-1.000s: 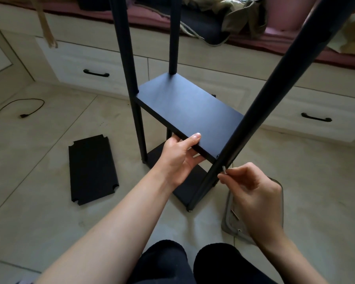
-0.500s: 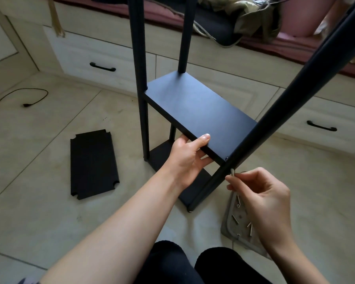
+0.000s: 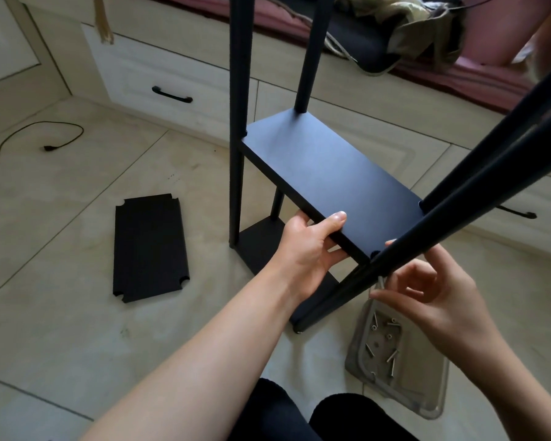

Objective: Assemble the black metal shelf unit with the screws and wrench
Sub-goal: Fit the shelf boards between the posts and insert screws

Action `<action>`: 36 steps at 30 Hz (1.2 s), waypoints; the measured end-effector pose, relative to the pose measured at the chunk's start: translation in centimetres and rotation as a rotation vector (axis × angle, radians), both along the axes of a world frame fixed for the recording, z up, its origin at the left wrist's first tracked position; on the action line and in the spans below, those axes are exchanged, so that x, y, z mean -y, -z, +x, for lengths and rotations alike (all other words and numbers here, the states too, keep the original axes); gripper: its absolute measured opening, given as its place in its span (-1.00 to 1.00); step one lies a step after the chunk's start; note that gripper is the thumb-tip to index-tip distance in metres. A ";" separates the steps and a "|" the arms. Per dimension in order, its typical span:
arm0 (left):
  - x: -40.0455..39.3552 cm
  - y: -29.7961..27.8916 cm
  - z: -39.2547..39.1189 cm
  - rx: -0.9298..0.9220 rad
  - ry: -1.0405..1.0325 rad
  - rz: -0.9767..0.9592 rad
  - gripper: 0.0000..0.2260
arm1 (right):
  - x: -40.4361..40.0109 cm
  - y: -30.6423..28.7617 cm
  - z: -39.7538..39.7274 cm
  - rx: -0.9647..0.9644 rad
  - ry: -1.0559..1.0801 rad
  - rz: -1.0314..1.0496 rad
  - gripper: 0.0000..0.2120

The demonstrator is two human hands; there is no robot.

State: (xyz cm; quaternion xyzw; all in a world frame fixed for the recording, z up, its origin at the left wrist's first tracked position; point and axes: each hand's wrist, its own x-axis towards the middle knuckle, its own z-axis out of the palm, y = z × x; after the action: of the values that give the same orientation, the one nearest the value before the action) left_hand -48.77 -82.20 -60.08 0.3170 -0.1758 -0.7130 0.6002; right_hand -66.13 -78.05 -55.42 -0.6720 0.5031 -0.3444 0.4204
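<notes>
Left hand [image 3: 309, 246] gripping, right hand [image 3: 427, 300] pinching.

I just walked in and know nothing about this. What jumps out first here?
A half-built black shelf unit stands on the tiled floor, its poles rising out of view. The left hand grips the front edge of its middle shelf, while the right hand pinches a small metal screw beside the near pole. A spare black panel lies flat at left, and a clear tray of screws sits at lower right.
</notes>
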 end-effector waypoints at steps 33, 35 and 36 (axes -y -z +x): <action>0.3 -0.5 -0.3 -0.028 0.016 -0.015 -0.74 | -0.9 2.2 0.0 -0.316 0.108 -0.391 -0.52; 0.1 -0.1 -0.1 -0.035 0.014 0.005 -0.74 | -0.8 2.4 -0.2 -0.290 0.112 -0.387 -0.51; 0.0 0.1 -0.1 -0.039 0.013 0.013 -0.73 | -0.8 2.5 -0.2 -0.283 0.112 -0.389 -0.51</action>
State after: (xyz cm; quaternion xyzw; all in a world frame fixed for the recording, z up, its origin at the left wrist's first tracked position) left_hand -48.87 -82.24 -60.19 0.3058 -0.1615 -0.7239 0.5970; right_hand -66.35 -77.29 -57.94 -0.7530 0.5177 -0.3598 0.1886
